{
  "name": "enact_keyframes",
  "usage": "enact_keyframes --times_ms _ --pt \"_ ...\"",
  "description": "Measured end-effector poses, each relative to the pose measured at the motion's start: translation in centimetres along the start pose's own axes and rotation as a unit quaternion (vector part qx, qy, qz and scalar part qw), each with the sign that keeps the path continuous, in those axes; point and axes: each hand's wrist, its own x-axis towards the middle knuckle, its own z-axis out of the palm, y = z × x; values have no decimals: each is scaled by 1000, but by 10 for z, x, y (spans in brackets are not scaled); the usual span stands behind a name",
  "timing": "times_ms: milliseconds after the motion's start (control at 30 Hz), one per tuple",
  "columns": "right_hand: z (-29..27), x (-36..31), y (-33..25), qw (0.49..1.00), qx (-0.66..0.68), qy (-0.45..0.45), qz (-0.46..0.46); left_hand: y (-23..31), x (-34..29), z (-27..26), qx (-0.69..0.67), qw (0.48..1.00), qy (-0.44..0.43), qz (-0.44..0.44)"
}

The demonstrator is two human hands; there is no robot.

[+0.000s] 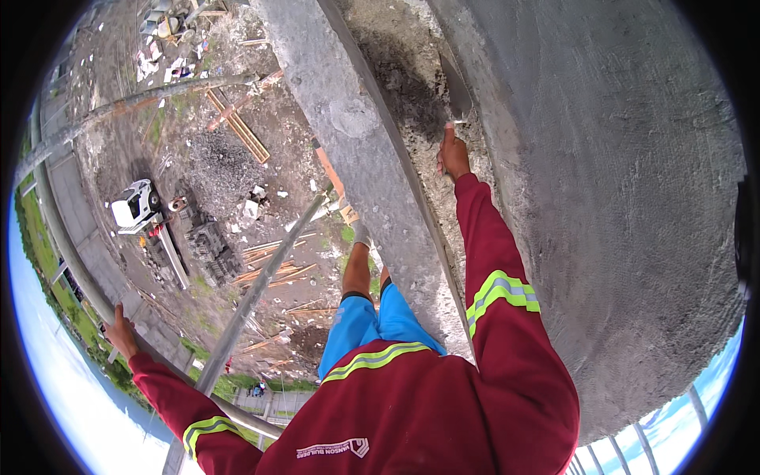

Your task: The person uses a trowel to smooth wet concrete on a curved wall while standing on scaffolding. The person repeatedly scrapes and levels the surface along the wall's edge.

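My right hand (453,154) is closed round the handle of a trowel. The trowel's grey blade (456,89) lies against the inner side of a rough concrete channel (412,75), beside dark, wet-looking mortar (402,93). Out to the left, my left hand (120,334) grips a round metal scaffold pipe (87,289); part of its fingers is hidden behind the pipe. Between the channel and the drop on my left runs a grey concrete ledge (340,111). Fresh-looking grey plaster (625,174) covers the wide wall on my right.
Another scaffold pipe (265,285) slants up past my legs, and a rusty one (134,103) crosses at upper left. Far below are a white truck (136,207), stacked lumber (273,273), a gravel heap (222,162) and scattered debris. A narrow wooden board (329,170) shows beside the ledge.
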Motion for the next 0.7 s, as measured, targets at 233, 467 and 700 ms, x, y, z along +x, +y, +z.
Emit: enact_keyframes --times_ms 233,467,700 --pt "-21 -24 57 924 -265 254 -106 1 -3 1 -35 999 -7 23" --pt "-52 -27 67 996 44 -32 73 3 -2 1 1 1000 -15 13" --pt "-39 -32 56 932 -247 245 -105 -6 4 -2 16 1000 -9 1"
